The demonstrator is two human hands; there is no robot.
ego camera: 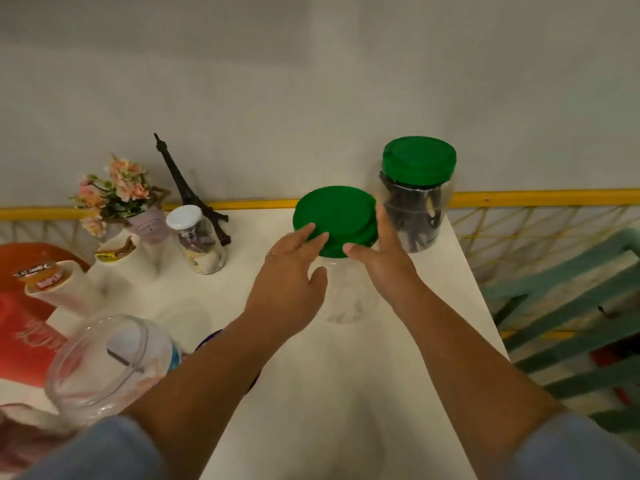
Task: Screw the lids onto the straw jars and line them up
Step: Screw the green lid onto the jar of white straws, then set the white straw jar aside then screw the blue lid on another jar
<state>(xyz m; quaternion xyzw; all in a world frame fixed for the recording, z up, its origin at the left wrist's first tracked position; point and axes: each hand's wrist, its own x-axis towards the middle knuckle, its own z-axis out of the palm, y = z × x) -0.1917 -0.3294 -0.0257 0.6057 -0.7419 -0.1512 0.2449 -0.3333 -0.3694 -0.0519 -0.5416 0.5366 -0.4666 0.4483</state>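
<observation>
A clear jar (341, 306) stands in the middle of the white table (329, 393) with a green lid (337, 213) on its mouth. My right hand (384, 258) grips the lid's rim, thumb at the front edge and fingers along the right side. My left hand (287, 282) is spread: its fingertips rest on the lid's left top, and the thumb sits apart beside the jar's neck. A second jar (415, 216), holding dark straws, stands at the back right corner with its own green lid (419, 159) on.
A lidless clear jar (104, 362) lies tilted at the front left. Behind it are paper cups (59, 285), a small white-lidded jar (201, 240), a flower pot (114, 192) and a tower model (183, 181). A yellow rail (536, 197) and teal furniture (571, 306) lie past the table's right edge.
</observation>
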